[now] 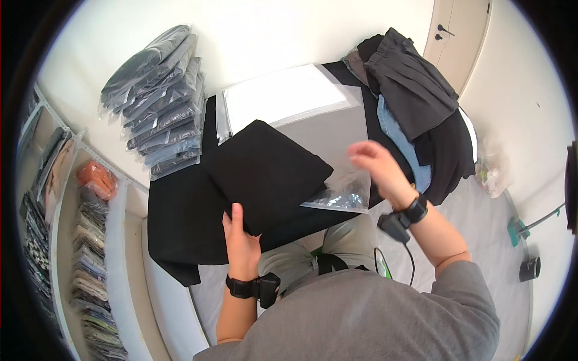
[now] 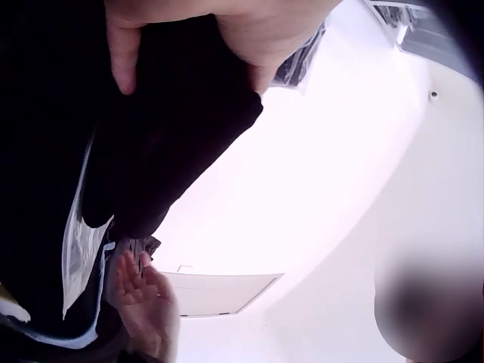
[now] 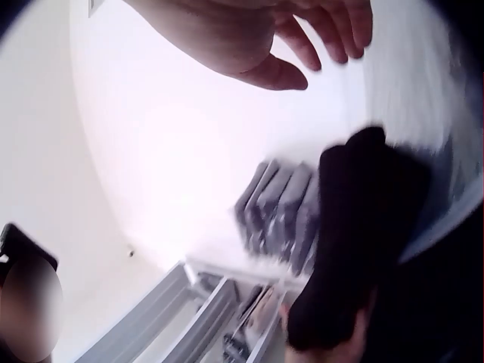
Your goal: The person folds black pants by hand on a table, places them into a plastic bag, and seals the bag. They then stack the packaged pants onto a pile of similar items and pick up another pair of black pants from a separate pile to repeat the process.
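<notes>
A folded black garment [image 1: 265, 168] is held up at its near left corner by my left hand [image 1: 242, 240], thumb on top. In the left wrist view, the fingers of my left hand [image 2: 204, 23] grip the dark cloth [image 2: 166, 128]. My right hand [image 1: 382, 171] is raised to the right of the garment, touching nothing, its fingers loosely bent. The right wrist view shows my right hand [image 3: 249, 38] apart from the folded garment [image 3: 355, 227]. Beneath the garment lies a clear plastic bag [image 1: 343, 192], partly covered by it.
Bagged garments [image 1: 162, 102] are stacked at the table's back left. White sheets [image 1: 283, 96] in plastic lie at the back. Dark clothes [image 1: 415, 90] and blue denim [image 1: 391, 132] are heaped on the right. Shelves [image 1: 66, 210] with packed clothing stand at left; a door [image 1: 454, 45] is at back right.
</notes>
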Tool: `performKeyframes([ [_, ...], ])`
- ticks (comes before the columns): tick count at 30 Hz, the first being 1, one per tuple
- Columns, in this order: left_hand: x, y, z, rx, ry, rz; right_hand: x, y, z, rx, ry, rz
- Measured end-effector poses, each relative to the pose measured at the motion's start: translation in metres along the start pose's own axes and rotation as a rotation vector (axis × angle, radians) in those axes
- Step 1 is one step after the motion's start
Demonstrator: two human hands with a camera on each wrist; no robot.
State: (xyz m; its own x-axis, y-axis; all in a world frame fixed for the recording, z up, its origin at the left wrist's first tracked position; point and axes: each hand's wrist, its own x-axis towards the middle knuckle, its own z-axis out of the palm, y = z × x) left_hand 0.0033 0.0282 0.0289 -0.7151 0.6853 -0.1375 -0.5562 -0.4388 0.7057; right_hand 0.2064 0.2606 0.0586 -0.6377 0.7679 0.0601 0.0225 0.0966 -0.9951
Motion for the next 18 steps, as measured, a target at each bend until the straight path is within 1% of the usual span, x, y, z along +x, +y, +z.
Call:
performKeyframes([
  [2,0.005,0.002,0.002,0.230,-0.037,0.033,0.026,0.018,-0.027,-0.153,0.213,0.037],
  [3,0.008,0.002,0.005,0.159,-0.010,-0.003,0.035,0.033,-0.035,-0.157,0.218,0.034],
  [5,0.020,-0.002,-0.004,0.107,-0.020,-0.018,0.045,0.034,-0.033,-0.982,-0.024,-0.122],
  [6,0.025,-0.003,-0.007,0.058,-0.020,-0.032,0.043,0.039,-0.026,-1.308,-0.100,0.072],
  [8,0.014,0.016,0.007,0.088,-0.010,0.005,0.053,0.049,-0.026,-1.290,-0.187,-0.002],
  [9,0.006,0.026,0.014,0.117,0.004,0.037,0.062,0.049,-0.031,-1.260,-0.271,-0.011],
  [10,0.002,0.035,0.015,-0.015,0.081,0.035,0.073,0.045,-0.038,-1.229,-0.355,-0.020],
  [12,-0.002,0.030,-0.020,1.023,-0.036,0.917,0.092,0.048,-0.047,-1.179,-0.384,-0.031],
  [14,-0.010,0.045,-0.028,1.127,0.108,1.102,0.112,0.048,-0.056,-1.033,-0.514,-0.072],
  [15,-0.007,0.052,-0.029,0.927,0.011,1.119,0.121,0.045,-0.058,-1.032,-0.546,-0.115],
  [16,-0.008,0.064,-0.027,0.557,0.005,0.875,0.131,0.043,-0.059,-1.037,-0.564,-0.097],
  [18,-0.015,0.104,-0.024,-0.150,-0.100,0.325,0.152,0.044,-0.062,-0.958,-0.605,-0.116],
])
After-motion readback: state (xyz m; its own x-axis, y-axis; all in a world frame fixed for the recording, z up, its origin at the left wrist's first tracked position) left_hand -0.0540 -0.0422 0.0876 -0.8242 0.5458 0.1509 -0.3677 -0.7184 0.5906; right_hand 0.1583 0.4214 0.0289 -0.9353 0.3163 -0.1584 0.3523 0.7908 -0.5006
